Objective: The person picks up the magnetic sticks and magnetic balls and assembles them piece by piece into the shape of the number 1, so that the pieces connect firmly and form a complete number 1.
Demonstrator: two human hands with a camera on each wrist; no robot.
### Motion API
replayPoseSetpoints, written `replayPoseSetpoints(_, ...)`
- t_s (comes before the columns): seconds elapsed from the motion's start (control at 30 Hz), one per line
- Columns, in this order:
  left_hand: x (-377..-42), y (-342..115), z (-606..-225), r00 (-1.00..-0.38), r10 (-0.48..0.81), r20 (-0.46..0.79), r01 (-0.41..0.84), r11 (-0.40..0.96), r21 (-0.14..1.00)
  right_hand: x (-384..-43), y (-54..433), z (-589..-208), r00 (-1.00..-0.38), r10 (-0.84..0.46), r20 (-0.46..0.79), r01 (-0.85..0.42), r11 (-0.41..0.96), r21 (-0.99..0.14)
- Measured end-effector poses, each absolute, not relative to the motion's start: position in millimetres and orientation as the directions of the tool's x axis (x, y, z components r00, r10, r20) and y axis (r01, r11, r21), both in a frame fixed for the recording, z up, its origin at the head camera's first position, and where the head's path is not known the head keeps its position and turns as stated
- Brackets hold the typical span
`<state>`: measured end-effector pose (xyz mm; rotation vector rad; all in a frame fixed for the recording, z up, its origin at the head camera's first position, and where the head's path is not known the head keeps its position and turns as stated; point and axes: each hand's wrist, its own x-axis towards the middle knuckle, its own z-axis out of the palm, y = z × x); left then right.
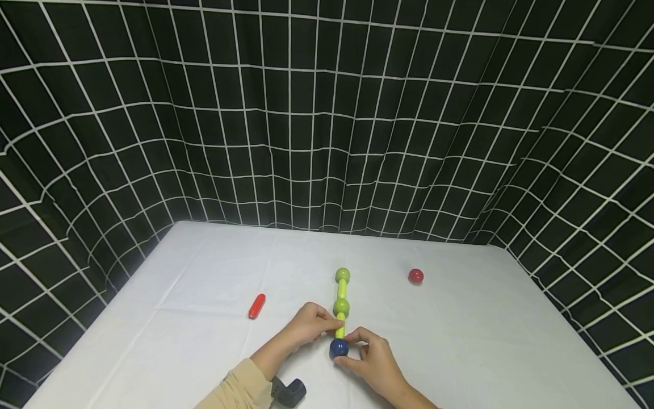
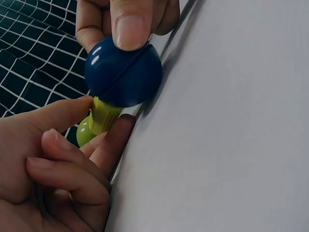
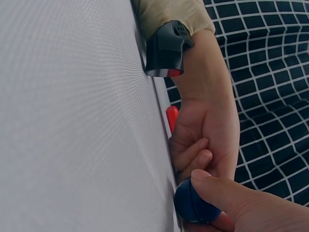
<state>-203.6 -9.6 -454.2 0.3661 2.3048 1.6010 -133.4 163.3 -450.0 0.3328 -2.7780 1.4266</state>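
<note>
Blue ball (image 1: pixel 339 348), white-gridded black curtain (image 1: pixel 317 130)

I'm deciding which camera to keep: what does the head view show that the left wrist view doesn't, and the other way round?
Only the head view: the red ball, the red stick and the beige sleeve.
Only the left wrist view: the seam across the blue ball.
Both: the right hand holding that ball, the left hand pinching the yellow-green stick, a green ball, the white table and the gridded curtain.
</note>
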Motion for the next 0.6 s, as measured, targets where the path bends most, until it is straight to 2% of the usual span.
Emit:
replayPoseSetpoints(0.27, -210.5, -22.6, -446.9, -0.931, 0.352, -0.098, 0.049, 0.385, 0.922, -133.2, 164.0, -450.7, -0.978, -0.187, 0.09, -0.18, 0.552, -0.814)
replayPoseSetpoints(0.6, -231.1, -64.8, -419.4, -0.976, 0.204, -0.08, 0.004, 0.381, 0.924, -132.6, 164.1, -450.9, -0.976, -0.199, 0.094, -0.19, 0.55, -0.813)
